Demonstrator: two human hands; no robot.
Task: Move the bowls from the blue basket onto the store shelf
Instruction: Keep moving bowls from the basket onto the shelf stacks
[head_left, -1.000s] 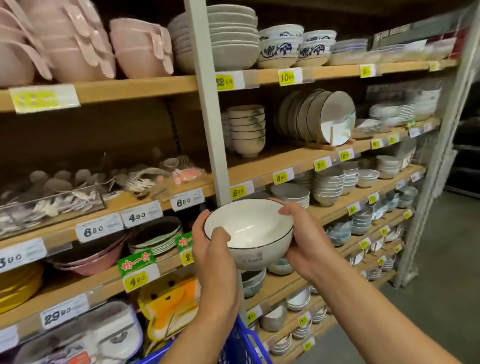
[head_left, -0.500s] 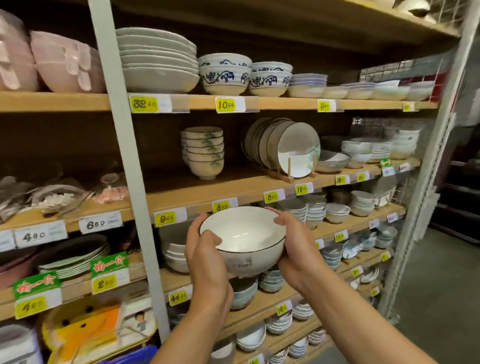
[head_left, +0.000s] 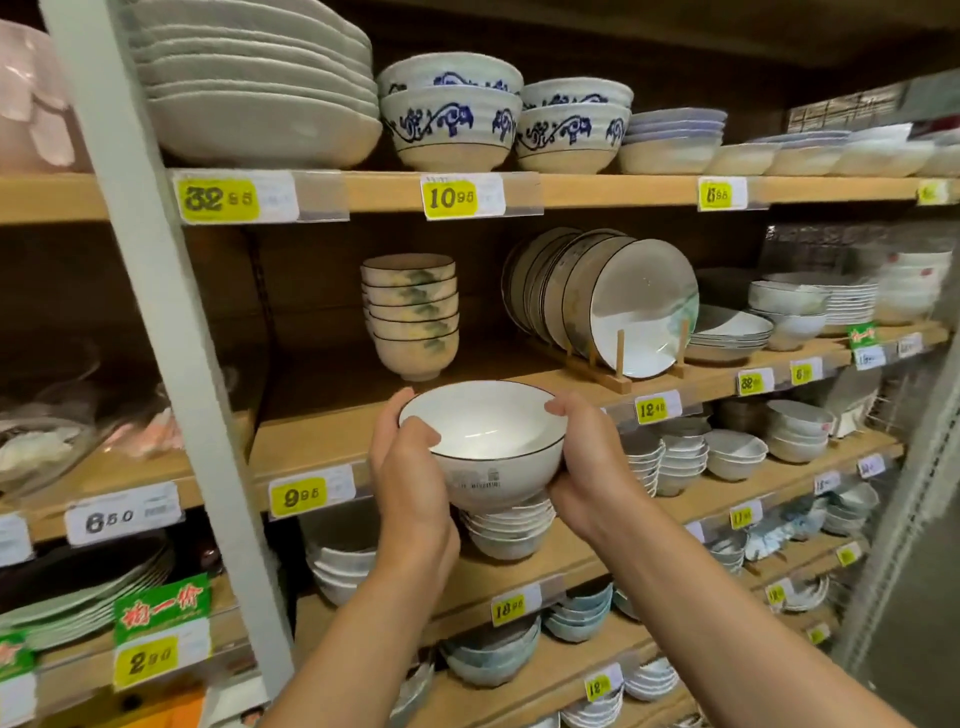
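Note:
I hold a white bowl (head_left: 483, 441) with a thin dark rim and a barcode sticker on its side. My left hand (head_left: 410, 483) grips its left side with the thumb over the rim. My right hand (head_left: 587, 467) cups its right side, fingertips on the rim. The bowl is upright, at the front edge of a wooden shelf (head_left: 322, 421). Just behind it on that shelf stands a stack of beige bowls with green leaf prints (head_left: 413, 317). The blue basket is out of view.
A grey upright post (head_left: 171, 338) divides the shelving on the left. Dark-rimmed plates stand in a wooden rack (head_left: 608, 306) right of the beige stack. Blue-patterned bowls (head_left: 452, 114) and big white dishes (head_left: 254, 83) fill the shelf above. Small bowl stacks (head_left: 509, 530) sit below.
Both hands have lifted the bowl up and forward from the lower shelves to the front edge of the shelf with the beige stack. The view has come closer and the blue basket has dropped out.

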